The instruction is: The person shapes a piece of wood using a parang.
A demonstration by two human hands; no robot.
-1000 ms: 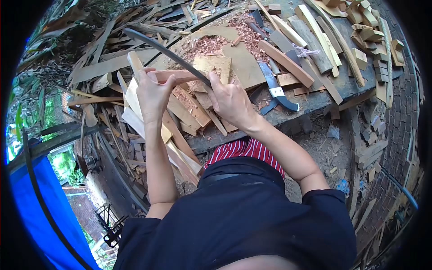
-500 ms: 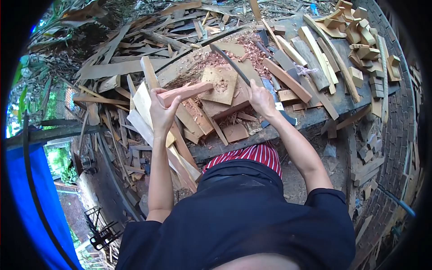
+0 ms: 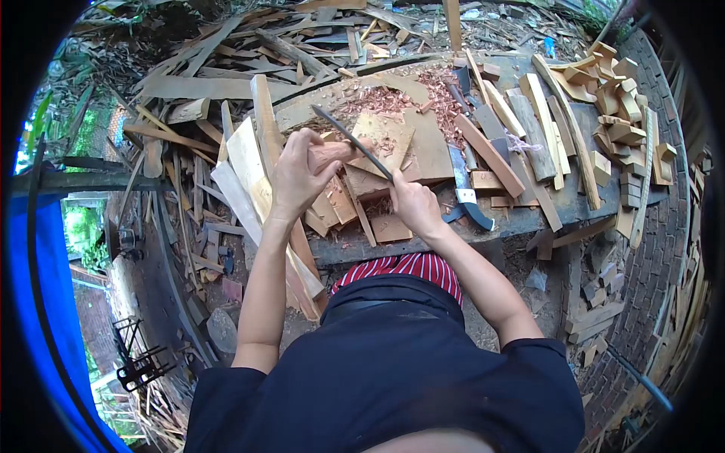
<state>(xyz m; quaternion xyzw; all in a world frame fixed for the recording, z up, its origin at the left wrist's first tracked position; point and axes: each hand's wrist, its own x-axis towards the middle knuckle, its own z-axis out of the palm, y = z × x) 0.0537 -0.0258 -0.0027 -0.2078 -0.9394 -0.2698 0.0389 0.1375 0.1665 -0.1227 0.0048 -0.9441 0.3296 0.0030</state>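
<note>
At the far left of the scene hangs a blue sheet (image 3: 34, 302), with a dark metal rack (image 3: 140, 364) just to the right of its near part. Further right, pale boards (image 3: 249, 155) slant at the left end of the bench (image 3: 521, 219).

Next comes the left hand (image 3: 297, 177), its fingers curled over a reddish block (image 3: 326, 155) and its thumb along the near side. The block is held up above the bench, its right end pointing away from the palm. Half a second ago more of its length showed; now it looks shorter, perhaps because it is turned, though the hand hides part of it.

The main change is in the long dark blade (image 3: 340, 127). It was well apart from the block, out to the right; now it slants across the block's right end, its tip far and left. That seems to bring blade and wood back into working position, though whether they touch cannot be told from this angle.

The right hand (image 3: 415, 205) is closed around the near end of the blade, having come in leftward toward the block. Beneath the blade lies a square board (image 3: 393, 143) with shavings on it.

To the right, a knife (image 3: 467, 198) lies on the bench, just beside a reddish bar (image 3: 491, 157). Small cut blocks (image 3: 621, 106) are heaped at the far right.
</note>
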